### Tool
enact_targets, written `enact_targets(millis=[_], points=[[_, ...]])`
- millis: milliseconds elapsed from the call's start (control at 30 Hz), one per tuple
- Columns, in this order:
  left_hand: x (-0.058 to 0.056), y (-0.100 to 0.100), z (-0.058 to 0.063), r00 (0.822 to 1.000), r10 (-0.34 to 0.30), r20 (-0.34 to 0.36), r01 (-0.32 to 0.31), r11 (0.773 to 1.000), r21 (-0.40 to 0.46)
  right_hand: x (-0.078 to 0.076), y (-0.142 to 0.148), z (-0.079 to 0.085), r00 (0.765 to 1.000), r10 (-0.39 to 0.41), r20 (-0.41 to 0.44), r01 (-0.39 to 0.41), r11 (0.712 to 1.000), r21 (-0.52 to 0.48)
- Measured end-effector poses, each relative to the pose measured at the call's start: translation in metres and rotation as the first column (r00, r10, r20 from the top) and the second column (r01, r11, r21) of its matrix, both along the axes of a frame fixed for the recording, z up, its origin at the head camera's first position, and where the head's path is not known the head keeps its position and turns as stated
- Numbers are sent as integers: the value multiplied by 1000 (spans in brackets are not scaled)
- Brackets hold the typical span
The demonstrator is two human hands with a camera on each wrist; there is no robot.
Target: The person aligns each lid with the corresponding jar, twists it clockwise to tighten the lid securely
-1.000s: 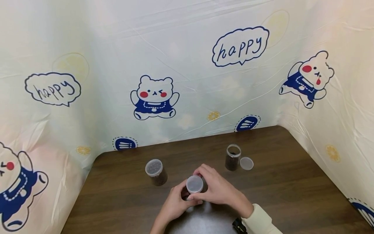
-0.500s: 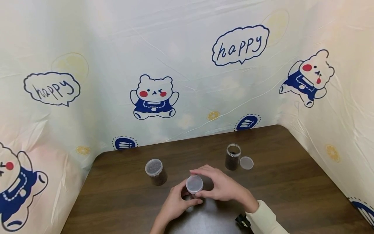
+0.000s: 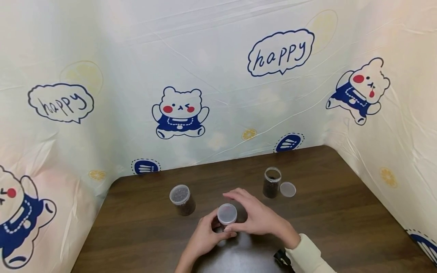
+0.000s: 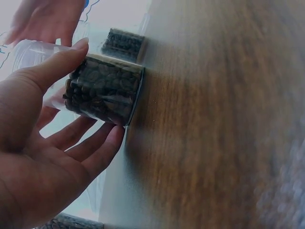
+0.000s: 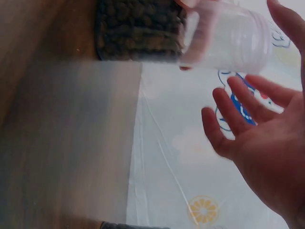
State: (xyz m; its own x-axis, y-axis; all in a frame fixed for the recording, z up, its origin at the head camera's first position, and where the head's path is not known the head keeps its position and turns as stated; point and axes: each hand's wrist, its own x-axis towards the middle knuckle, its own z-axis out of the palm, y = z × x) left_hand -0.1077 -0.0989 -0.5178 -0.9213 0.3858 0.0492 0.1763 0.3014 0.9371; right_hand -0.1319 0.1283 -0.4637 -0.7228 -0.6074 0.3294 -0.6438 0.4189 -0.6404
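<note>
My left hand (image 3: 205,236) grips a clear plastic jar (image 4: 102,90) partly filled with what look like dark coffee beans. The jar stands upright on the table, its base low against the wood, and a frosted lid (image 3: 227,213) covers its top. Around the lid's right side is my right hand (image 3: 262,217), fingers spread apart from the jar and thumb close to the lid's near edge. In the right wrist view, a gap shows between the right fingers (image 5: 223,102) and the jar wall.
A lidded jar (image 3: 185,206) of dark contents stands to the left on the brown table (image 3: 136,227). Behind the right hand is a jar without a lid (image 3: 271,187), partly filled, with a loose lid (image 3: 288,190) lying beside it. A printed curtain (image 3: 218,94) encloses the table.
The right hand's fingers have come off the lid and spread away from it, its thumb staying near the rim. The left hand and jar have hardly moved.
</note>
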Motion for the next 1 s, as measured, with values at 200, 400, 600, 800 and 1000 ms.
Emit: enact_targets(millis=[200,400,600,800,1000], points=[[-1,-1,0,1000,-23,10,23,1000,7,-3,6,3,997,81,-14,-81,996,-31],[-1,-1,0,1000,-19,5,19,1000,-17,-2,-1,-1,999,48,-2,-48,998,-30],[0,-1,-1,1000,-8,-15,7,999,-46,1,-2,-2,1000,9,23,-9,1000,15],[0,-1,-1,1000,-14,-4,14,999,-33,0,4,2,997,73,-11,-73,997,-3],[-1,-1,0,1000,-13,-3,13,999,-31,-2,2,0,997,80,-10,-80,997,-11]])
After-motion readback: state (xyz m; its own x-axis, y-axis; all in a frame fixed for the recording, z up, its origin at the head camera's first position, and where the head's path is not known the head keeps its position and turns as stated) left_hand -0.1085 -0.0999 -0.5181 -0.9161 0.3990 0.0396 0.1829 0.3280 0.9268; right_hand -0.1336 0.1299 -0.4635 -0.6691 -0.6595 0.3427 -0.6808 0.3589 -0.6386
